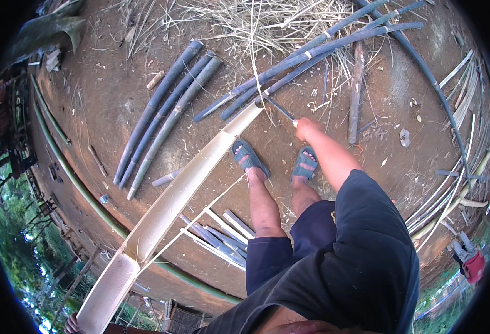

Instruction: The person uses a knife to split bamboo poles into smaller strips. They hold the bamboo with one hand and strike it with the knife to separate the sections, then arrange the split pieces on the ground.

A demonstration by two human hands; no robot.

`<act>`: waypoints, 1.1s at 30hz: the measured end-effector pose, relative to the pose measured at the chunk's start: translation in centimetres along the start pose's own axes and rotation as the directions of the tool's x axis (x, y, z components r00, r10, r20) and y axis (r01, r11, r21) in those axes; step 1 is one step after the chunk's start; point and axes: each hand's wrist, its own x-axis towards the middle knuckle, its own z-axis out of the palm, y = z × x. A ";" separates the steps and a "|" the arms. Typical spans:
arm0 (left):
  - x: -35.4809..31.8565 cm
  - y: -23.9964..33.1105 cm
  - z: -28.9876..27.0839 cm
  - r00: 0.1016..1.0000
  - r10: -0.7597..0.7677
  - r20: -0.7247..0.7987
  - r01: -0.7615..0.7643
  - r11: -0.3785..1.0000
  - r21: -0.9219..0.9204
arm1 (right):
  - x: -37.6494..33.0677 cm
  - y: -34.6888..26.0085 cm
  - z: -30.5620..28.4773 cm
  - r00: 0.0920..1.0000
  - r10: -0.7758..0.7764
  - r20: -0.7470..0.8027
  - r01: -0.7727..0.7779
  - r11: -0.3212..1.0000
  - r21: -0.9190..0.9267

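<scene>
A long half of a split bamboo pole (170, 195), its pale hollow side up, slants from the lower left to the middle of the view. My left hand (73, 324) is closed round its near end at the lower left edge, mostly cut off by the picture's rim. Closed on the handle of a long knife (281, 109) is my right hand (308, 129). The dark blade reaches up and left to the far end of the split bamboo, where a thin strip (254, 53) crosses it. Another thin strip (209, 207) hangs off the bamboo's right edge.
Dark bamboo poles (172, 111) lie beyond the split piece, and more poles (312, 53) lie ahead. A heap of thin shavings (273, 22) covers the far ground. Short split pieces (223, 239) are left of my legs. Long strips (451, 195) and a red bag (473, 266) lie right.
</scene>
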 end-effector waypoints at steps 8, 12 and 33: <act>-2.7 3.0 -6.9 0.969 -0.216 0.123 0.241 0.939 -0.244 | -2.4 -9.4 -9.7 0.929 -0.359 -0.090 0.362 0.932 0.017; -3.9 3.5 -5.7 0.960 -0.272 0.073 0.281 0.912 -0.298 | -5.7 -15.1 -16.7 0.849 -0.383 -0.365 0.464 0.870 0.168; -9.6 5.6 4.2 0.991 -0.115 -0.067 0.097 0.969 -0.227 | -30.0 28.6 -0.4 0.992 -0.061 0.107 0.064 0.998 -0.019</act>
